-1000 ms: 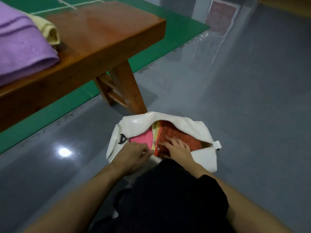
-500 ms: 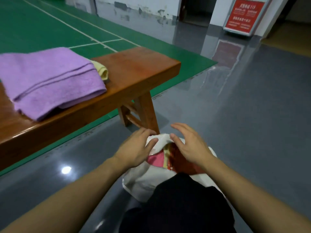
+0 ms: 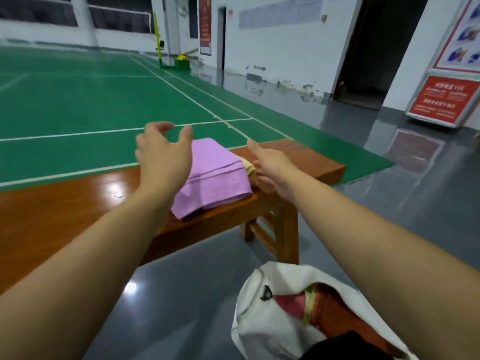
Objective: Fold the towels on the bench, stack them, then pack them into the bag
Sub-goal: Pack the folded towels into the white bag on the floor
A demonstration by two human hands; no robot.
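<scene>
A folded purple towel (image 3: 215, 178) lies on the wooden bench (image 3: 65, 216), with a pale yellow towel (image 3: 250, 166) peeking out from under its right side. My left hand (image 3: 163, 154) hovers over the purple towel's left edge, fingers loosely spread and holding nothing. My right hand (image 3: 272, 167) reaches in at the towel's right side beside the yellow one, fingers extended. A white bag (image 3: 265, 315) sits on the floor at the bottom right, unzipped, with pink (image 3: 291, 304), yellow and rust-red (image 3: 335, 313) towels inside.
The bench leg (image 3: 283, 235) stands just behind the bag. Grey glossy floor (image 3: 181, 294) surrounds the bag. A green court (image 3: 78, 100) stretches beyond the bench, and a red sign (image 3: 441, 100) stands at the far right.
Both hands have left the bag and risen to the towels on the bench. My view has lifted from the bag toward the bench and court.
</scene>
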